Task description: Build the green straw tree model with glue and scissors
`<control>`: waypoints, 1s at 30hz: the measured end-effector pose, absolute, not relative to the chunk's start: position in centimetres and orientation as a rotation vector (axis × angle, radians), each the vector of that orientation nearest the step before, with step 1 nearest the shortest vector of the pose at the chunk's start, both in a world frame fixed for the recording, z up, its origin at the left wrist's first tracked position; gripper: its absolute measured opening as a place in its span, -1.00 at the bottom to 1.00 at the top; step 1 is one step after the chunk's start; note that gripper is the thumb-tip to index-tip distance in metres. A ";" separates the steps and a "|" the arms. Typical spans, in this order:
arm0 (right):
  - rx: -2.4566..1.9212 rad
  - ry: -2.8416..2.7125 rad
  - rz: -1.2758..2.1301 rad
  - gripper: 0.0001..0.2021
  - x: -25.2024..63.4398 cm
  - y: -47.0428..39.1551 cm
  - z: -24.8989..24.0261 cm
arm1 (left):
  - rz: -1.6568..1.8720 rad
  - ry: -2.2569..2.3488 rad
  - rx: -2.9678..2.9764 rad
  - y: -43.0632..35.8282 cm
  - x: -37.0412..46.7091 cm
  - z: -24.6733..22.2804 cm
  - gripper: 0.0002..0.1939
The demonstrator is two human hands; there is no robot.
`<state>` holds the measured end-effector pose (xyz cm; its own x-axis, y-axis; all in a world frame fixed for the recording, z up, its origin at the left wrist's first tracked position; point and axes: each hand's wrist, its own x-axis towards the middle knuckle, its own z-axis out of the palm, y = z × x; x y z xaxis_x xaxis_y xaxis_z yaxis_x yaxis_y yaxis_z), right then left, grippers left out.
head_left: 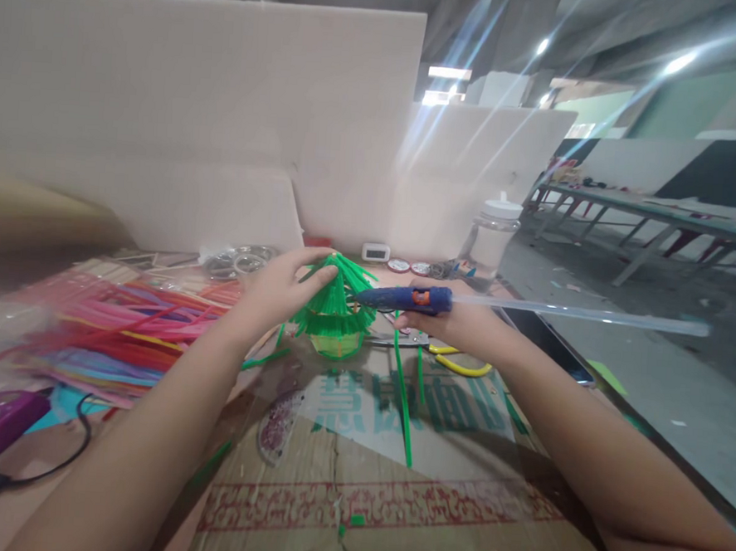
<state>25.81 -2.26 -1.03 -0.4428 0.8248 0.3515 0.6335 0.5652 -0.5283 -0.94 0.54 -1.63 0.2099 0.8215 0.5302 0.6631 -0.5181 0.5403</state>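
My left hand (289,283) grips the upper left side of a cone-shaped craft piece (337,298) made of green pipe cleaners, its pale green base resting on the work board. My right hand (468,319) is closed around a blue hot glue gun (404,298), held level. The gun's tip points left and meets or nearly meets the cone's right side; whether it touches I cannot tell. A long clear glue stick (590,314) juts out of its back to the right. Loose green pipe cleaners (403,402) lie beneath my right hand.
Yellow-handled pliers or scissors (462,364) lie behind the board's printed sheet. Bundled coloured pipe cleaners (128,319) cover the left side. A purple tool (3,428) with a black cord sits lower left. A clear bottle (493,237) stands back right, before white panels (351,141).
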 end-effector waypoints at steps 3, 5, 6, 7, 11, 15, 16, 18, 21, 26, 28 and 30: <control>-1.172 -2.216 0.420 -0.68 25.8 -2.3 -1.0 | 1.206 1.430 2.262 0.4 -0.8 -1.6 -0.47; -1.181 -2.221 0.422 -0.72 25.8 -2.3 -1.0 | 1.208 1.443 2.250 0.3 -0.7 -1.5 -0.47; -1.186 -2.224 0.423 -0.73 25.8 -2.3 -1.0 | 1.203 1.446 2.253 0.3 -0.7 -1.5 -0.47; -1.194 -2.228 0.420 -0.75 25.7 -2.4 -1.0 | 1.196 1.449 2.258 0.2 -0.7 -1.5 -0.47; -1.220 -2.237 0.385 -0.76 25.6 -2.6 -0.6 | 1.192 1.443 2.251 0.4 -0.9 -1.6 -0.47; -1.094 -2.221 0.427 -0.77 25.6 -2.9 -0.2 | 1.192 1.440 2.274 0.6 -1.0 -1.8 -0.47; -1.065 -2.223 0.431 -0.77 25.6 -2.9 -0.2 | 1.190 1.436 2.285 0.6 -1.1 -1.8 -0.47; -1.046 -2.220 0.428 -0.76 25.7 -2.9 -0.1 | 1.192 1.430 2.296 0.6 -1.1 -1.8 -0.47; -1.056 -2.207 0.444 -0.71 25.7 -2.8 -0.1 | 1.196 1.431 2.298 0.5 -1.0 -1.7 -0.45; -1.083 -2.189 0.444 -0.68 25.6 -2.7 -0.2 | 1.186 1.405 2.317 0.2 -0.8 -1.6 -0.49; -1.149 -2.162 0.431 -0.68 25.6 -2.7 -0.2 | 1.179 1.377 2.342 0.1 -0.7 -1.4 -0.51; -1.195 -2.138 0.417 -0.67 25.6 -2.8 -0.1 | 1.173 1.351 2.367 -0.1 -0.5 -1.3 -0.52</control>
<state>25.62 -2.77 -0.08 -0.3772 0.8443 0.3807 0.6392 0.5348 -0.5527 -0.55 -0.10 -1.31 0.2782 0.7897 0.5469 0.6525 -0.5732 0.4957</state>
